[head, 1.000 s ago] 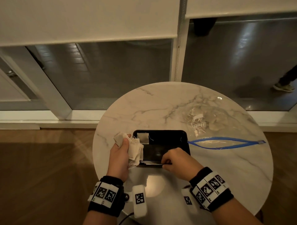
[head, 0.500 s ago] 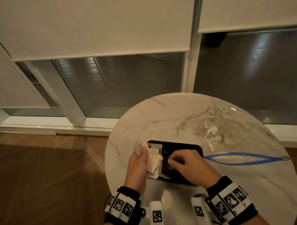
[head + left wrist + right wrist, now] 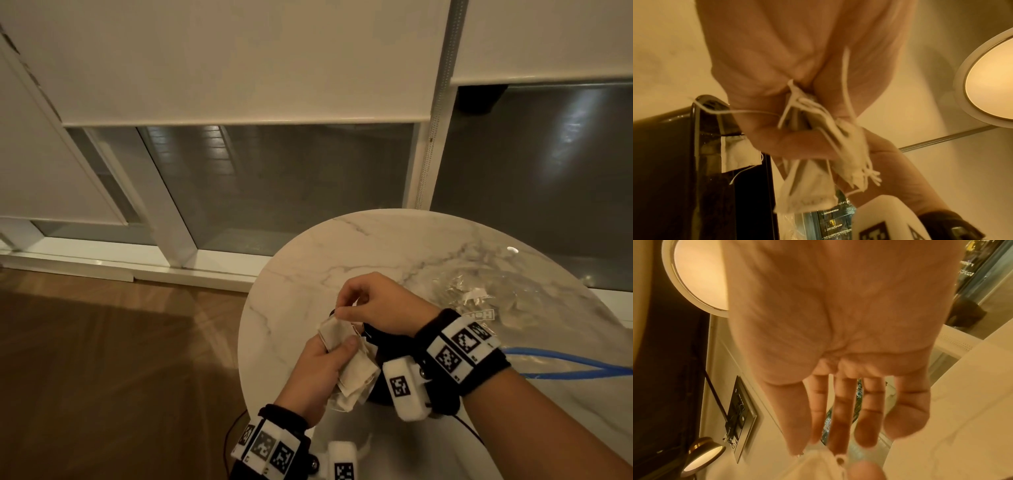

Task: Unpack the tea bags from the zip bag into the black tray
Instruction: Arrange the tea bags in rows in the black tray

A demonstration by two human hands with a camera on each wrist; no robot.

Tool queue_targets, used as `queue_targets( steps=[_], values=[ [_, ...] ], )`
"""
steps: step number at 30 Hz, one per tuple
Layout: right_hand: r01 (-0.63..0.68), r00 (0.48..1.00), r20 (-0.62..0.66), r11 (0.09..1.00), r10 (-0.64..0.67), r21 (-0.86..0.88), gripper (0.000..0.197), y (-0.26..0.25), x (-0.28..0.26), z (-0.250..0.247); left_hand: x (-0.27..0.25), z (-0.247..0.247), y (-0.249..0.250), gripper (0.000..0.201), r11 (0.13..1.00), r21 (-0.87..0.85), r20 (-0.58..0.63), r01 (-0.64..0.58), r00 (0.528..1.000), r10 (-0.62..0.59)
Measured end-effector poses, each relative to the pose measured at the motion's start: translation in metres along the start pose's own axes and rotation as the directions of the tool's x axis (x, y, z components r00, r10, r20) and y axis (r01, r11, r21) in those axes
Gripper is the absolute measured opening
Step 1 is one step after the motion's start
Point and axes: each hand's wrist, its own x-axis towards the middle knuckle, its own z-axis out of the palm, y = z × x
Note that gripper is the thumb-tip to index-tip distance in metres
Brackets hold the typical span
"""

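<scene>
Inspector: Count the items.

Recorder: Two hands. The left hand (image 3: 320, 368) grips one bunch of tea bags (image 3: 349, 363), fingers and thumb curled round it. The number in the bunch cannot be fixed; the left wrist view shows several pouches (image 3: 813, 181) overlapping, with strings hanging loose. One further tea bag (image 3: 740, 152) lies in the black tray (image 3: 674, 162), at its corner.

Inspector: The right hand?

Recorder: The right hand (image 3: 375, 303) is above the bunch, forefinger and thumb closed on its top corner. In its own wrist view the fingers (image 3: 840, 415) point down towards pale paper at the frame's bottom edge; the contact itself is blurred.

Inspector: Anything hidden?

Recorder: The tray is mostly covered by both hands in the head view. One zip bag (image 3: 479, 298) lies flat on the round marble surface (image 3: 308, 253), to the right; its blue zip strip (image 3: 565, 368) is cut off at the frame's right edge. Whether anything is inside it cannot be made out.
</scene>
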Motion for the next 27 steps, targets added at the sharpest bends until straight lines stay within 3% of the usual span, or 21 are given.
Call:
queue_targets(
  steps=[3,7,11,15,18,22,27],
  values=[
    [-0.067,0.992,0.104,0.998,0.067,-0.005,0.026,0.002,0.009,-0.003,0.002,-0.005,-0.001,0.023,1.000,-0.018,0.005,-0.025,1.000,0.025],
    [-0.053,0.978,0.198,0.998,0.059,-0.035,0.011,0.006,0.014,-0.003,0.004,-0.010,-0.004,0.023,0.999,-0.028,0.023,-0.046,0.999,0.047],
    [-0.085,0.990,0.123,0.990,0.071,0.111,0.006,0.010,0.017,-0.001,0.007,-0.014,-0.008,0.022,1.000,-0.021,0.030,-0.021,0.999,0.022],
    [-0.138,0.988,-0.046,0.975,0.148,0.176,0.011,0.012,0.024,-0.008,0.010,-0.032,-0.017,0.016,0.998,0.061,-0.066,-0.005,0.998,0.009],
    [-0.162,0.983,-0.090,0.987,0.161,-0.006,0.011,0.021,0.031,-0.011,0.012,-0.045,-0.021,0.015,1.000,0.028,-0.202,-0.004,0.979,0.009],
    [-0.226,0.969,0.036,0.939,0.243,-0.258,0.008,0.034,0.041,0.000,0.017,-0.056,-0.025,0.015,0.998,-0.045,-0.415,-0.046,0.909,0.023],
    [-0.191,0.958,0.103,0.864,0.268,-0.466,0.009,0.041,0.049,0.019,0.019,-0.060,-0.032,0.015,0.999,-0.046,-0.440,0.018,0.897,-0.037]
  ],
)
